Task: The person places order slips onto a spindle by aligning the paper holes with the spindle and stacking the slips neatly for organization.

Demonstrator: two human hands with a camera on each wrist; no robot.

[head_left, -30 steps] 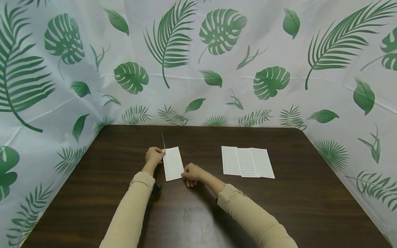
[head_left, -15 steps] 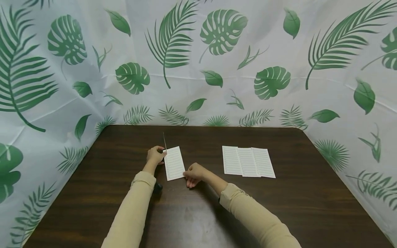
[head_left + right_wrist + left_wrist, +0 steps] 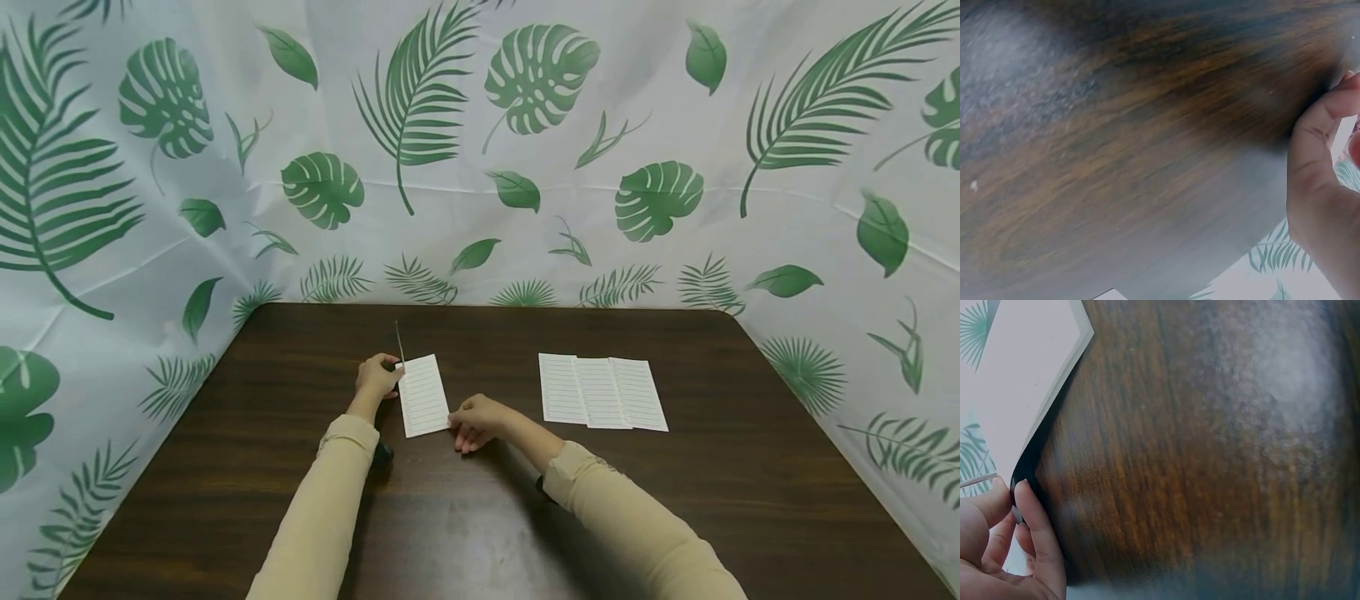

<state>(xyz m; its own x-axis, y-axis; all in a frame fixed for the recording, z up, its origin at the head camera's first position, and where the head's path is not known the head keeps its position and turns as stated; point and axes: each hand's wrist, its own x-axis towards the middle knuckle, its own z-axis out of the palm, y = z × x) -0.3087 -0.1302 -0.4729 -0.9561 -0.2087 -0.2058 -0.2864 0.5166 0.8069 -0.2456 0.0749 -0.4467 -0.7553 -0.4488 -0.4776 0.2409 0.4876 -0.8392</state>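
Observation:
A stack of white lined index cards (image 3: 424, 397) lies left of the table's middle. My left hand (image 3: 377, 378) is at its left edge, thumb and fingers pinching a black piece (image 3: 1022, 478) that looks like a binder clip. A thin straight handle (image 3: 400, 343) rises from there, and the fingers cover most of the clip. In the left wrist view the layered edge of the cards (image 3: 1035, 381) extends from the fingertips. My right hand (image 3: 476, 422) pinches the stack's lower right corner between thumb and curled fingers; in the right wrist view that hand (image 3: 1322, 169) appears at the right edge.
Three overlapping rows of lined cards (image 3: 600, 392) lie fanned side by side on the right of the dark wooden table (image 3: 712, 500). A white cloth with green leaves (image 3: 570, 208) hangs behind the table and at its sides.
Both hands and the card stack appear shifted very slightly to the right, much as the whole view has. The grips look the same.

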